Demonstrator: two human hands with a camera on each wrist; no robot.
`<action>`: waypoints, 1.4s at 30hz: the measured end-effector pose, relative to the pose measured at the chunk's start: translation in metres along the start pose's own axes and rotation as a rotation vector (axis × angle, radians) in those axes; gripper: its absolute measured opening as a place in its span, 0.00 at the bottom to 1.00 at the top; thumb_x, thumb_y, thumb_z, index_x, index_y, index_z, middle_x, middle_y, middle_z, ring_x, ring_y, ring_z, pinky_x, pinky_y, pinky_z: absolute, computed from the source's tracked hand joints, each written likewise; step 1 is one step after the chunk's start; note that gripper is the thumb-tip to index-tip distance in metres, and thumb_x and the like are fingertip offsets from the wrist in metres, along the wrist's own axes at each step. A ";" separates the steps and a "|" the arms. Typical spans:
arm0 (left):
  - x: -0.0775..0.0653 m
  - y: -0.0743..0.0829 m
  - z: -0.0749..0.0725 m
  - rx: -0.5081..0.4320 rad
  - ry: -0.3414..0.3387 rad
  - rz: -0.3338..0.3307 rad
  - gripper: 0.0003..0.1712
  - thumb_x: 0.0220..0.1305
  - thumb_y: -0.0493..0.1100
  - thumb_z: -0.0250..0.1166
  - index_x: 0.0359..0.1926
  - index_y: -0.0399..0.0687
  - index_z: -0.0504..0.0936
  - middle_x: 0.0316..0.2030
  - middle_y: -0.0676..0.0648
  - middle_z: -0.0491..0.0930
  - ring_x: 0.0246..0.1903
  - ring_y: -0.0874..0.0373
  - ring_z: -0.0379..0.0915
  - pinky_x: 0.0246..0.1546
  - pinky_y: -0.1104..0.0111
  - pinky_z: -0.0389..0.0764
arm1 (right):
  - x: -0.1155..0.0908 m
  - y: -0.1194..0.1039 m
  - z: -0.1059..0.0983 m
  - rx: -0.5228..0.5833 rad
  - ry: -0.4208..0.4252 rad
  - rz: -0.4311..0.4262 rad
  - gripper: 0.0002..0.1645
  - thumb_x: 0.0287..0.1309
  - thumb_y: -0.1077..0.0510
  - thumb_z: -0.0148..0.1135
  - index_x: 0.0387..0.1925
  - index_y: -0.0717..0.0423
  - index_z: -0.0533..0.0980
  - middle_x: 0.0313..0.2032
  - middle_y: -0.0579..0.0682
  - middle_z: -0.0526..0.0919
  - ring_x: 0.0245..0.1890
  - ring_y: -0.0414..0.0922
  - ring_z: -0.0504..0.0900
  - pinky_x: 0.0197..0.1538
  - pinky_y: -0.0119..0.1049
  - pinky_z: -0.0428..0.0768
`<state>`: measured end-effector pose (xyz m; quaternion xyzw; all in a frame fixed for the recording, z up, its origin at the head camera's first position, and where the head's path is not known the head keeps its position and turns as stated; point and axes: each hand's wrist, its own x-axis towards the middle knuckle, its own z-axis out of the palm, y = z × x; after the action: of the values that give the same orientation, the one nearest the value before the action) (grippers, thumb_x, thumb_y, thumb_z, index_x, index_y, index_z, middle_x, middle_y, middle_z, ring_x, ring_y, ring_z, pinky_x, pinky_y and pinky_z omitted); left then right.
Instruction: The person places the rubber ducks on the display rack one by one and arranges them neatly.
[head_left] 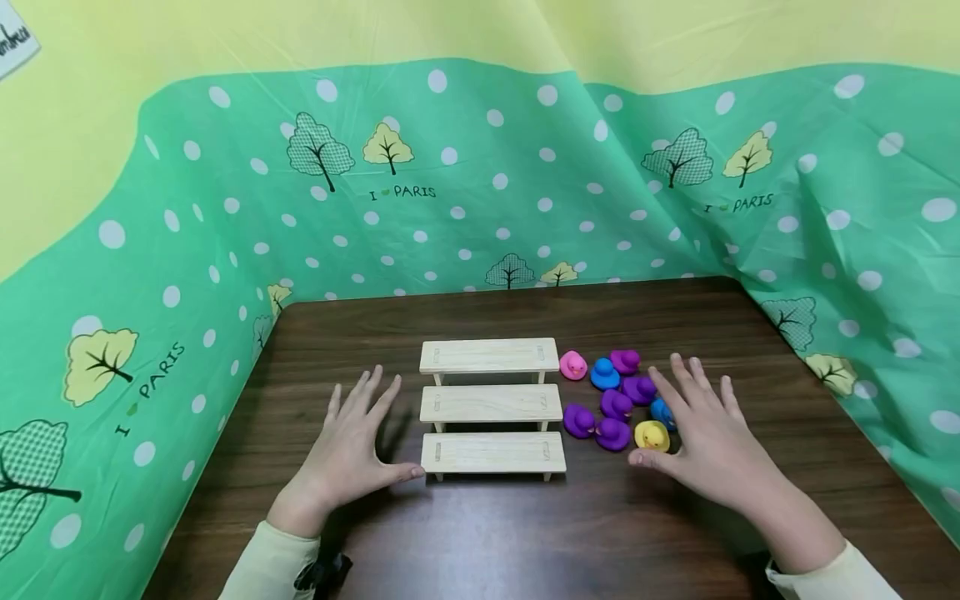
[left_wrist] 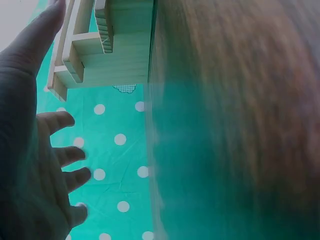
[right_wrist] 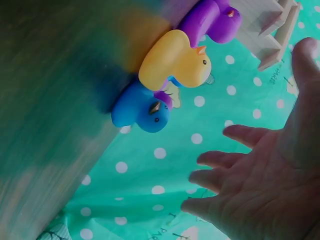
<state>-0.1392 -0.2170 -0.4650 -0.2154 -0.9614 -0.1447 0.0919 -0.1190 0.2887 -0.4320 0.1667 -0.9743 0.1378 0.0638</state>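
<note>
A pale wooden three-step stand [head_left: 491, 406] is in the middle of the table. To its left my left hand [head_left: 352, 446] is spread, thumb tip right at the lowest step's corner in the head view. Several rubber ducks lie right of the stand: purple ducks [head_left: 617, 405], a pink duck [head_left: 573, 365], a blue duck [head_left: 604, 374] and a yellow duck [head_left: 652, 436]. My right hand [head_left: 708, 437] hovers beside them with fingers spread, holding nothing. It partly hides a second blue duck [head_left: 663, 413]. In the right wrist view, the yellow duck [right_wrist: 172, 60] sits between blue and purple ones.
The dark wooden table [head_left: 510, 533] is enclosed at the back and sides by a green cloth [head_left: 465, 192] with white dots and printed trees. Above it the cloth turns yellow. A white paper [head_left: 15, 40] with writing hangs at the upper left.
</note>
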 end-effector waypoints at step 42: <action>0.009 0.013 0.033 -0.455 -0.063 0.115 0.42 0.42 0.61 0.87 0.54 0.49 0.80 0.46 0.60 0.79 0.48 0.57 0.79 0.56 0.58 0.79 | 0.153 -0.025 0.032 0.059 -0.198 -0.050 0.32 0.60 0.56 0.77 0.64 0.62 0.79 0.58 0.61 0.84 0.59 0.61 0.81 0.62 0.60 0.77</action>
<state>-0.1458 -0.1917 -0.4912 -0.2896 -0.8925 -0.3451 0.0191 -0.2565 0.2101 -0.4301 0.2054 -0.9669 0.1476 -0.0342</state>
